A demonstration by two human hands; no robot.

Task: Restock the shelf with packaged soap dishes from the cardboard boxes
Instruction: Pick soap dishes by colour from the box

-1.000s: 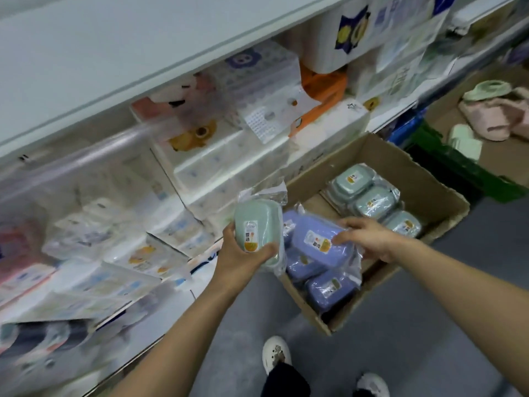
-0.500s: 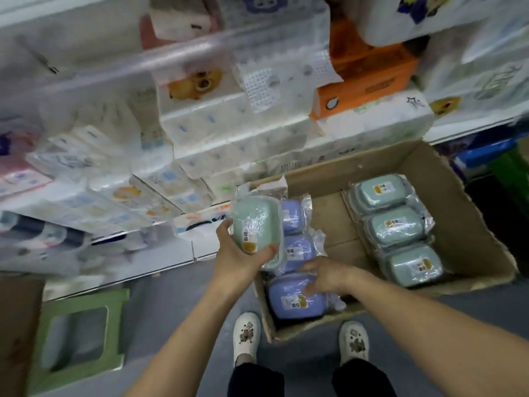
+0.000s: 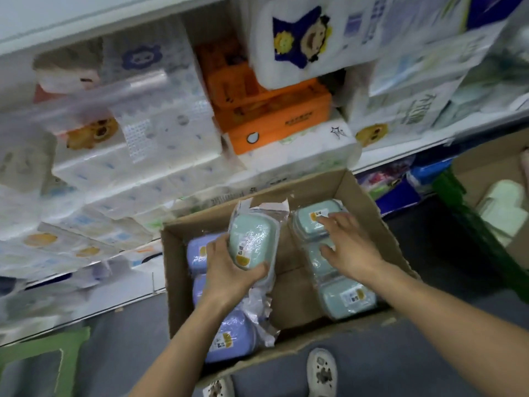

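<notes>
The left hand [image 3: 229, 270] grips a wrapped green soap dish [image 3: 253, 239] upright above the cardboard box [image 3: 380, 224]. The right hand [image 3: 347, 247], fingers [image 3: 333, 222] spread and empty, lies over the green dishes [image 3: 346, 296] stacked lengthwise directly beneath it. Purple dishes [image 3: 229, 336] lie left; the shelf [image 3: 400, 156] stands beyond, crowded with tissue packs [image 3: 171, 150].

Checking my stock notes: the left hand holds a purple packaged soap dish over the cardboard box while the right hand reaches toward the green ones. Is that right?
Not quite. The head view shows the left hand holding a green packaged soap dish, not a purple one; the purple soap dishes lie in the cardboard box below it. The right hand does reach toward the green ones.
</notes>
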